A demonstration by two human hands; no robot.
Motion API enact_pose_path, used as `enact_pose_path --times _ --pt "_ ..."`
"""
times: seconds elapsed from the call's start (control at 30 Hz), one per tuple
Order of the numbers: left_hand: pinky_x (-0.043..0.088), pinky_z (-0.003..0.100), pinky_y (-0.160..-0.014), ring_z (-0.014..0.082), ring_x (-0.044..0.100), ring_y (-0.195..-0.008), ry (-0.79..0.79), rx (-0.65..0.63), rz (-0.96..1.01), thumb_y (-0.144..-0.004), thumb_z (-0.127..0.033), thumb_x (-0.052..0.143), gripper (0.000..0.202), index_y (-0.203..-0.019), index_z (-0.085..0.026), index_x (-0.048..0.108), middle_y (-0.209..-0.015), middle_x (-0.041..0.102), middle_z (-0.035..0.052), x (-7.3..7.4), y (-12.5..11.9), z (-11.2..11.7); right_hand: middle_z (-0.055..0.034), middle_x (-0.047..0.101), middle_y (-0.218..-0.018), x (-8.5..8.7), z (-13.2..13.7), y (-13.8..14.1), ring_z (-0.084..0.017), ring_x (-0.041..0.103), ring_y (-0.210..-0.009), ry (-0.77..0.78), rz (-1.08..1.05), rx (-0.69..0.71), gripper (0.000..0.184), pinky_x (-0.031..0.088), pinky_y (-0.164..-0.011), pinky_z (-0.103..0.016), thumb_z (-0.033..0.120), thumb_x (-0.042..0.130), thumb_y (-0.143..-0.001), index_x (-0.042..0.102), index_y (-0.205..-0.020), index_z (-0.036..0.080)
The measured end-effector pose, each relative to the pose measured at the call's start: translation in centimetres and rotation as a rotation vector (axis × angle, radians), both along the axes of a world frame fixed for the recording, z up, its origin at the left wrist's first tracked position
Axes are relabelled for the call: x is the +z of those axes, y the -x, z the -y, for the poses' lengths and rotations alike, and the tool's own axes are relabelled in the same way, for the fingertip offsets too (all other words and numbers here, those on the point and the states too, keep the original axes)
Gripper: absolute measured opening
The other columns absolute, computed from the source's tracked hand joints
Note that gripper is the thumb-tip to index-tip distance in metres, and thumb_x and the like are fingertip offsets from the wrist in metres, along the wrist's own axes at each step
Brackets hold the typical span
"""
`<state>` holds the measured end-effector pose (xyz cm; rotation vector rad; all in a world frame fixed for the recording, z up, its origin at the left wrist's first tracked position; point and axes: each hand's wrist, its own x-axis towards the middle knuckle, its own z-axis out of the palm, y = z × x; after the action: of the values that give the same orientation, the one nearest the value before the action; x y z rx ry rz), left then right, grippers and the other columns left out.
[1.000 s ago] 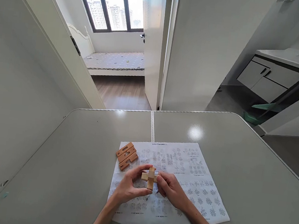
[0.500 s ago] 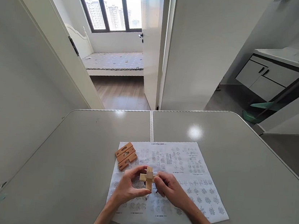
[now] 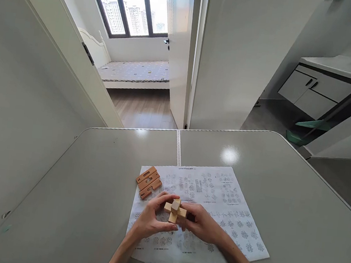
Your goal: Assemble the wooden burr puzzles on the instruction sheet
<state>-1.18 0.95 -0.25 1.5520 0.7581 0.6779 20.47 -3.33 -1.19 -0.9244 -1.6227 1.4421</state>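
Presently: one wooden cross (image 3: 174, 210), over the sheet (image 3: 234, 228) and between your hands, its near-far bar spanned by thumb and fingers of your left hand (image 3: 148, 217), its right end held by your right hand (image 3: 203, 223).

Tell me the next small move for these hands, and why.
Probably a slight turn of the wooden cross by the right hand, steadied by the left hand: both hold it over the printed sheet, and its underside is hidden from this view.
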Motion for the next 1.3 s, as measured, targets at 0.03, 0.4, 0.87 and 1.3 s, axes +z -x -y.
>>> enact_pose_path --times 0.03,0.4,0.87,1.3 --pt "0.053 0.037 -0.098 0.0283 0.062 -0.113 -0.016 -0.004 0.007 -0.065 -0.048 0.096 0.074 -0.131 -0.025 0.07 -0.123 0.06 0.0099 0.0 0.0 0.0 0.001 0.058 -0.075 0.0 0.0 0.0 -0.012 0.052 -0.063 -0.003 -0.003 0.006 0.033 0.04 -0.057 -0.024 0.046 0.065 -0.101 0.064 -0.083 0.018" --pt "0.05 0.044 -0.109 0.0342 0.065 -0.123 0.05 -0.028 0.038 -0.069 -0.045 0.095 0.076 -0.136 -0.022 0.066 -0.132 0.071 0.0126 0.3 -0.2 0.5 -0.0006 0.06 -0.071 -0.9 0.1 0.1 -0.013 0.055 -0.059 0.02 -0.064 -0.05 0.038 0.042 -0.053 -0.024 0.046 0.073 -0.095 0.067 -0.071 0.018" --pt "0.046 0.048 -0.114 0.0356 0.064 -0.128 0.012 0.097 0.008 -0.069 -0.042 0.095 0.079 -0.139 -0.022 0.064 -0.135 0.071 0.0134 -0.4 -0.6 1.1 -0.0004 0.059 -0.069 -0.9 0.3 0.6 -0.015 0.052 -0.062 -0.007 0.009 -0.136 0.041 0.04 -0.057 -0.026 0.047 0.069 -0.096 0.062 -0.068 0.018" --pt "0.051 0.042 -0.108 0.0313 0.066 -0.121 -0.019 0.072 0.021 -0.075 -0.038 0.091 0.065 -0.133 -0.022 0.065 -0.13 0.072 0.0104 0.7 -1.1 1.2 -0.0045 0.061 -0.084 -0.3 0.6 0.2 -0.019 0.051 -0.076 -0.13 0.088 -0.07 0.041 0.042 -0.068 -0.029 0.052 0.049 -0.107 0.064 -0.092 0.018"
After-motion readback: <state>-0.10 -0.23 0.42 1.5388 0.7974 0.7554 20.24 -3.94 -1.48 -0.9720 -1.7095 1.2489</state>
